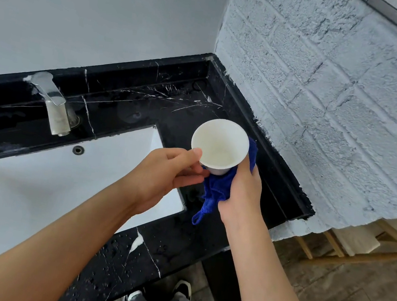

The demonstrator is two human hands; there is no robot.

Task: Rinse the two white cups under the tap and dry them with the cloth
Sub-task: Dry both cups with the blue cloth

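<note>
Left hand: my left hand has its fingers curled, and the thumb with the fingertips pinches the white cup at its near rim and side.
Right hand: my right hand is wrapped around the blue cloth, fingers curled under and behind the cup's base, gripping the cloth against it.
Cup position: I hold it in the air, mouth tilted up toward me, over the black counter just to the right of the sink. A little wetness shows at its bottom.
Cloth position: bunched between my right palm and the cup's lower wall; one end peeks out behind the cup on the right, and a loop hangs down below my hand.
Cups counted: one in view; I cannot see a second.
Cloths counted: one.
Hands counted: two, both busy with the cup.
Tap: one, the metal tap stands behind the sink on the left, well apart from the cup, no water visible from it.
Counter surface: black with white veins, dotted with water drops near the front edge.
Wall: white-painted brick wall on the right.
</note>
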